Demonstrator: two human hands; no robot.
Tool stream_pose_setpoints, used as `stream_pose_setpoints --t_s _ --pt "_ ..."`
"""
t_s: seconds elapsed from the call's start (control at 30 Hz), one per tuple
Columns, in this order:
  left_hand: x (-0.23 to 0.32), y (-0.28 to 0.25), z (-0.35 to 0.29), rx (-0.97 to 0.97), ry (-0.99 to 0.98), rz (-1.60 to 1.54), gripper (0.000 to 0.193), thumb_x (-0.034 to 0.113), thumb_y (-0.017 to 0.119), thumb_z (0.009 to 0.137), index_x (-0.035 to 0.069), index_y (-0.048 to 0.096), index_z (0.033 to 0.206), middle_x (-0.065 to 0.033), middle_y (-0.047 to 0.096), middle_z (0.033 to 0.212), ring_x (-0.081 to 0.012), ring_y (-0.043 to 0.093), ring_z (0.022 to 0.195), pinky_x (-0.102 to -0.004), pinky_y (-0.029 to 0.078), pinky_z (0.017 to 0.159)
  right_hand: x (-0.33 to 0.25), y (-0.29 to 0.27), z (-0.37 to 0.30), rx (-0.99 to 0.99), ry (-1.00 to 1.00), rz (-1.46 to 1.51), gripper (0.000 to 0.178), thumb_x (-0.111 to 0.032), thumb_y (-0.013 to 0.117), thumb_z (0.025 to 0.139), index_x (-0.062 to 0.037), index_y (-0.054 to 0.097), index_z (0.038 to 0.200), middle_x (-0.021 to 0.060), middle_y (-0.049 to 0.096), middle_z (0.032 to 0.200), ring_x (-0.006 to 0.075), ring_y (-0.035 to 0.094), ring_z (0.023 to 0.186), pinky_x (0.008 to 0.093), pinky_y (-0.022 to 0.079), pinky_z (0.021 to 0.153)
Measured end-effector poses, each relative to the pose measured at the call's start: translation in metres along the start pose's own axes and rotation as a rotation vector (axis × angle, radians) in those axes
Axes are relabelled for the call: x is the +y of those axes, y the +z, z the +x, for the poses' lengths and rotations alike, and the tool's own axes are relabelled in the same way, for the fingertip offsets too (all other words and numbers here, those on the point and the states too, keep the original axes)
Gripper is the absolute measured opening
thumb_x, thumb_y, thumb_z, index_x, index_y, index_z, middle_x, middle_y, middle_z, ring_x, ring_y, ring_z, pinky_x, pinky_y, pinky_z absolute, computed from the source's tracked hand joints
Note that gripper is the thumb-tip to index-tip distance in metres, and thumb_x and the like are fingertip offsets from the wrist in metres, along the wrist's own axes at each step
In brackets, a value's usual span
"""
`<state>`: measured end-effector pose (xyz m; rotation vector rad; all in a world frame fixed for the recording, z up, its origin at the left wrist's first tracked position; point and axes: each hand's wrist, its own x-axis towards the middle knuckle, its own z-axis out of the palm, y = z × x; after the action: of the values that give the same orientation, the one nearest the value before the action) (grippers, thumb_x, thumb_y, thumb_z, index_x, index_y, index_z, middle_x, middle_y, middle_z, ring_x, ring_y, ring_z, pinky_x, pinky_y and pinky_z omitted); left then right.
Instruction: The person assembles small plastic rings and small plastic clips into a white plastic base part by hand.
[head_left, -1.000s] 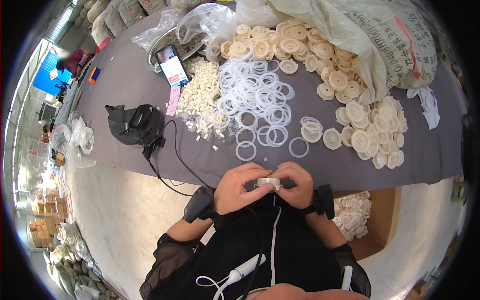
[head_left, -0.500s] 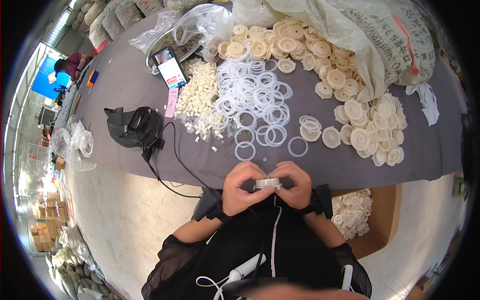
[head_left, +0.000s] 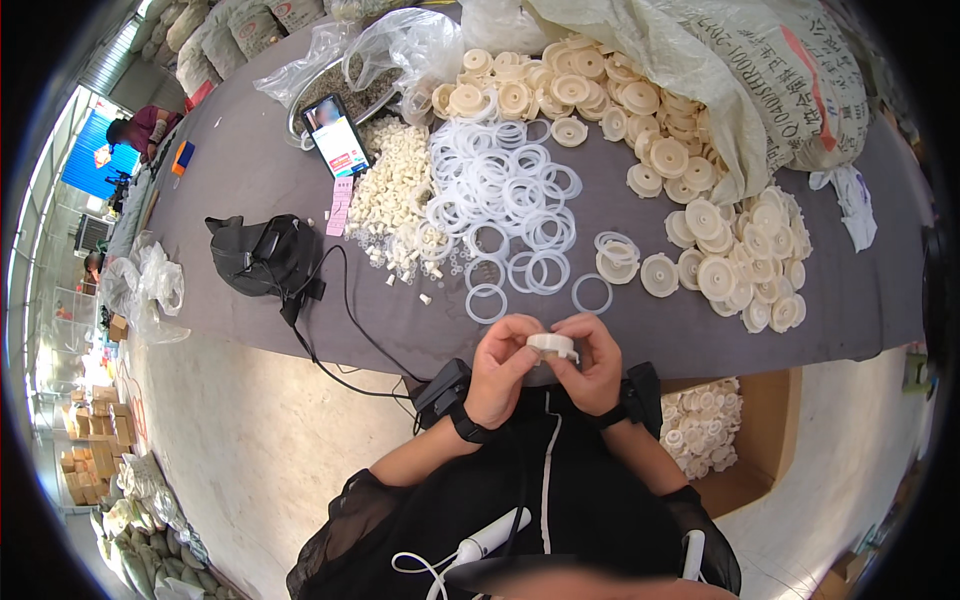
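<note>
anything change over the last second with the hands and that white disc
Hardly anything. Both hands, left hand and right hand, keep the small white disc pinched between their fingers just off the near table edge; no grip was taken or released. The clear rings, cream discs, phone and black bag lie as before.

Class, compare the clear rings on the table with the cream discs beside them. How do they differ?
The clear rings are thin, see-through hoops with open middles; the cream discs are opaque, thicker and solid, with a raised hub. The rings lie at the table's middle, the discs to the right, spilling from a sack. Both are round and lie loose in heaps.
</note>
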<state>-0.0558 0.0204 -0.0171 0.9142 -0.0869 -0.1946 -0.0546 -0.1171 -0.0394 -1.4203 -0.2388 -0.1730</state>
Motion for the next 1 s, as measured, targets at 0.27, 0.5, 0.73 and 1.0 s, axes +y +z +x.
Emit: stream_pose_setpoints --t_s 0.27,0.5,0.73,1.0 --pt "0.002 0.001 0.012 0.029 -0.005 0.283 0.025 0.005 0.059 0.085 0.003 0.051 0.109 -0.0025 0.056 0.099 -0.0086 0.052 0.091 -0.0231 0.041 0.083 0.005 -0.030 0.008 0.257 0.243 0.348 0.022 -0.005 0.061 0.080 -0.0035 0.050 0.099 0.0020 0.058 0.090 0.0077 0.056 0.081 0.0221 0.046 0.071" --pt "0.028 -0.051 0.047 0.213 0.281 0.951 0.013 0.001 0.061 0.080 0.002 0.060 0.093 -0.0048 0.058 0.093 -0.0140 0.056 0.081 -0.0248 0.045 0.072 -0.012 -0.077 0.028 0.597 0.183 0.841 0.031 -0.027 0.043 0.094 -0.0021 0.052 0.111 0.0063 0.061 0.088 0.0113 0.051 0.064 0.0278 0.046 0.064" --pt "0.045 -0.082 0.091 0.134 0.301 1.694 0.023 0.004 0.060 0.077 0.002 0.060 0.100 -0.0124 0.056 0.089 -0.0308 0.056 0.084 -0.0360 0.046 0.073 0.015 -0.058 0.018 0.394 0.335 0.697 0.039 -0.030 0.039 0.096 -0.0002 0.052 0.117 0.0072 0.061 0.088 0.0119 0.051 0.067 0.0298 0.046 0.068" --pt "0.049 -0.085 0.096 0.034 0.166 1.643 0.021 0.004 0.062 0.076 0.003 0.058 0.096 -0.0114 0.055 0.091 -0.0275 0.057 0.079 -0.0339 0.047 0.069 0.022 -0.043 0.017 0.231 0.338 0.556 0.026 -0.016 0.046 0.093 0.0009 0.057 0.109 0.0090 0.062 0.085 0.0114 0.053 0.068 0.0262 0.046 0.068"
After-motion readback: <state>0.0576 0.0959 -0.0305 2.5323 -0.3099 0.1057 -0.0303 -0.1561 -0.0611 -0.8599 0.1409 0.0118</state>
